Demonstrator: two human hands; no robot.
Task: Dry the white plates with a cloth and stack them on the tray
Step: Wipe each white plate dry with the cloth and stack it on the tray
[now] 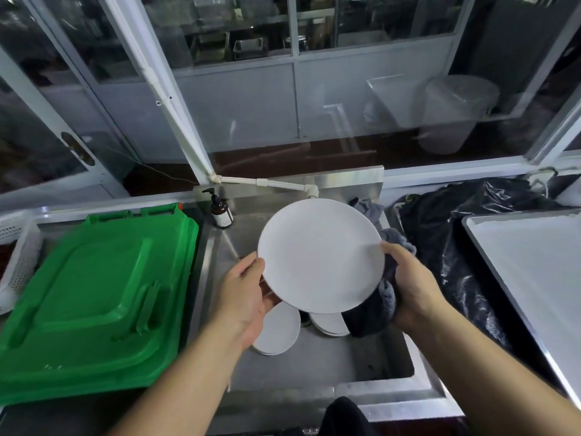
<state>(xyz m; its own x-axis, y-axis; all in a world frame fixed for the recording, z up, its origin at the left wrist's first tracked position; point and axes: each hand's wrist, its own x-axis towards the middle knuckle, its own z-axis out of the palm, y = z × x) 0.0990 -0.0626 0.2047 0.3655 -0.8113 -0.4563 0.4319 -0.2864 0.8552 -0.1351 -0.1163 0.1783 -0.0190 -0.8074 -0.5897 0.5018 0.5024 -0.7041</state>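
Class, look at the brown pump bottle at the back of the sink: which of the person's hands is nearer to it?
Left. The left hand grips the plate's left edge, below and just right of the pump bottle. The right hand, holding the cloth, is across the plate, farther right.

plate (317, 256): plain white, no pattern, sits dead centre

plates in the sink (278, 333): same plain white, peeking out at about 6 o'clock of the held one

cloth (386, 287): grey-blue, goes darker, nearly black, where it hangs at 5 o'clock of the plate

sink (314, 357): bare silver steel, kinda dull

lid (94, 297): bright green all over, off at 9 o'clock

pump bottle (221, 212): brown with a black pump and a pale label, 11 o'clock of the plate

bag (440, 240): glossy black, at 3 o'clock

tray (534, 262): pale white-grey with a silver rim, far 3 o'clock

basket (15, 247): white mesh, far 9 o'clock
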